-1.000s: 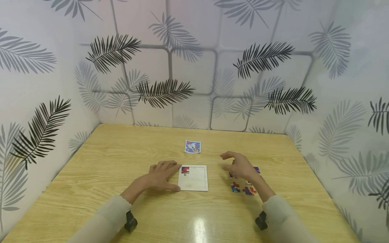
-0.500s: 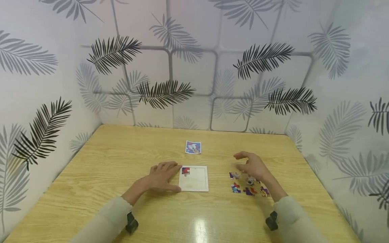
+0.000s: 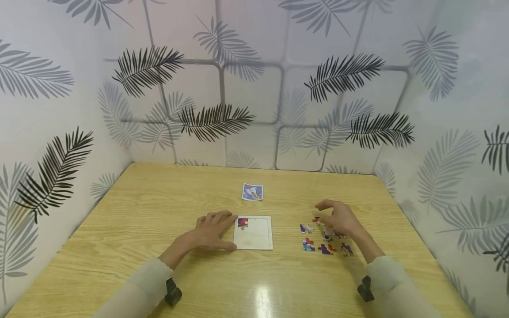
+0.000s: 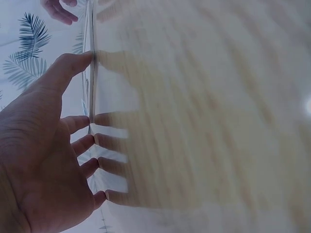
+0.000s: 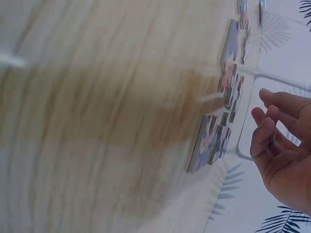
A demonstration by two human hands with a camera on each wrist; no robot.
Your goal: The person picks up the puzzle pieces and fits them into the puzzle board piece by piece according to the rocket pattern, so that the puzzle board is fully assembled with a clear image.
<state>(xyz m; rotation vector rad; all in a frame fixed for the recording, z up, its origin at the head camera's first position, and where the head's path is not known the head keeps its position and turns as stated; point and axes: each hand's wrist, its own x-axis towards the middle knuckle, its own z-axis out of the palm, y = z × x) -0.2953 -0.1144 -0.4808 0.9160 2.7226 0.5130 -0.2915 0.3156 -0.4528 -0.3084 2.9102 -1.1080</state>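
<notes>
A white square puzzle frame [image 3: 254, 236] lies mid-table, with one red jigsaw piece [image 3: 242, 223] in its far left corner. My left hand [image 3: 214, 232] rests on the table, fingers spread, thumb and index fingertip at the frame's left edge. In the left wrist view that hand [image 4: 53, 141] has its fingertips down on the surface. My right hand [image 3: 339, 218] hovers over several loose jigsaw pieces [image 3: 327, 249], fingers loosely bent and holding nothing. The right wrist view shows the hand [image 5: 286, 141] raised above the pieces [image 5: 199, 145]. It hides part of the group in the head view.
A small picture card [image 3: 252, 192] of a white cartoon dog on blue lies beyond the frame. The wooden table [image 3: 179, 185] meets leaf-patterned walls [image 3: 254, 101] at the back and sides.
My right hand has moved to the right across the loose pieces, uncovering those on the left of the group. My left hand and the frame have stayed in place.
</notes>
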